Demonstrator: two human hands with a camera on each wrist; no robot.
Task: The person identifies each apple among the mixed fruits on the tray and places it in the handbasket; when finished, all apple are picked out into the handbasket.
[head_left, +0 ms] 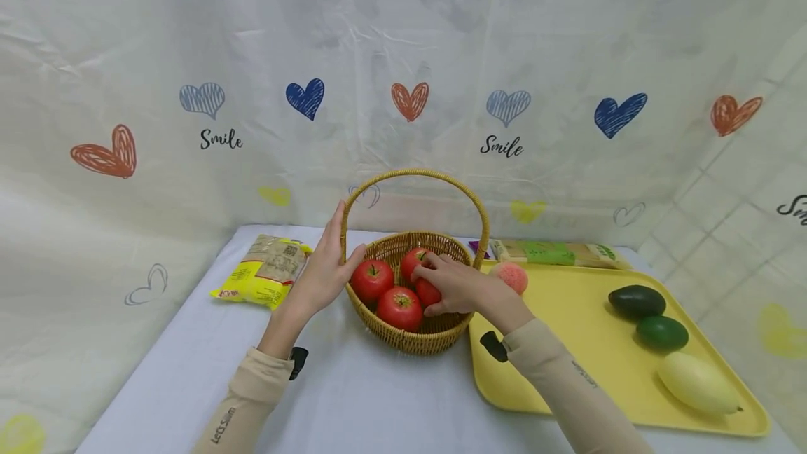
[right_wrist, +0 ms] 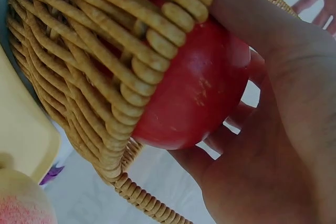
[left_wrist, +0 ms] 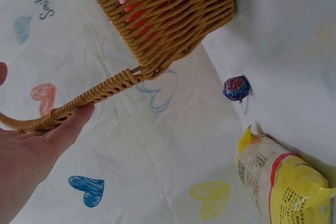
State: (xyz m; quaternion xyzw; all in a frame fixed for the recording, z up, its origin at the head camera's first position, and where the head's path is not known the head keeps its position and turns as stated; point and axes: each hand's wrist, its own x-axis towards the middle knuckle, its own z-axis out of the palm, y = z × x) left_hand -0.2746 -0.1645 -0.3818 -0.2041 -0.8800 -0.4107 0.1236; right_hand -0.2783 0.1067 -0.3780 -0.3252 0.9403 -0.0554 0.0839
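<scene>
Head view: my left hand (head_left: 324,272) is flat and open, fingers straight up against the left side of the round woven wicker basket (head_left: 416,335), thumb touching where the arched handle meets the rim. It steadies the basket w/o curling round anything. My right hand (head_left: 457,286) reaches over the rim into the basket, fingers curled round a small red apple (head_left: 429,293). Three more red apples lie in there: one left (head_left: 372,280), one front (head_left: 400,307), one at the back (head_left: 412,261), all packed touching. Basket sits on the white tablecloth (head_left: 353,398), just left of a flat yellow plastic tray (head_left: 567,342). A pink peach (head_left: 512,276) lies on the tray's near-left corner, right beside the basket.

Left wrist view: my left hand (left_wrist: 31,156) shows palm and thumb only, thumb tip resting on the wicker handle, fingers not wrapped. The basket wall (left_wrist: 173,14) is above, red showing thru the weave. A yellow printed snack bag (left_wrist: 283,182) lies near on the cloth.

Right wrist view: my right hand (right_wrist: 273,119) grips the red apple (right_wrist: 194,98), thumb over its top, fingers cupped under, apple pressed against the inside of the wicker rim (right_wrist: 105,51). Tray edge (right_wrist: 21,129) and peach (right_wrist: 21,203) at lower left
</scene>
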